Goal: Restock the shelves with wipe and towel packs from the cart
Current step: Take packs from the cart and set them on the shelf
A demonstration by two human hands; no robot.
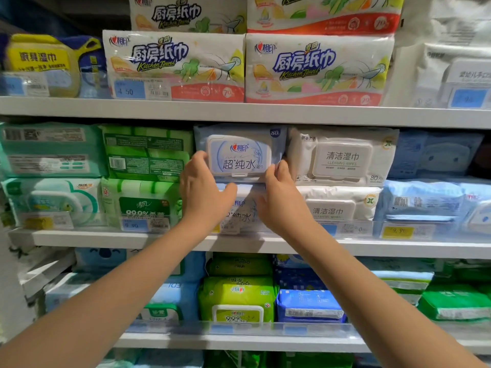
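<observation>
The shelving unit (239,112) shows 3 stocked levels. Kitchen towel packs (175,65) fill the top level. The cart is not in view.

The middle shelf (265,247) carries wipe packs in stacks of 2. Green packs (148,152) stand at the left and white packs (342,158) at the right. The blue stack sits between them.

The lower blue pack (244,212) rests on the shelf. The upper blue pack (239,155), the task item, lies on top of it, lid face forward and close against both neighbouring stacks.

The left hand (204,192) grips the left edge of the upper blue pack, fingers curled at the edge and thumb laid under the bottom edge. The right hand (281,197) holds the lower right corner with curled fingers.

Step in hand, as judged: seating the upper blue pack in its slot.

1. Push with both hands evenly, so the pack does not skew.
2. Hold the lid face level and forward.
3. Bring its front flush with the lower blue pack.
4. Avoid snagging the soft wrapper of the white packs.
5. Let go only when the pack lies flat.
</observation>
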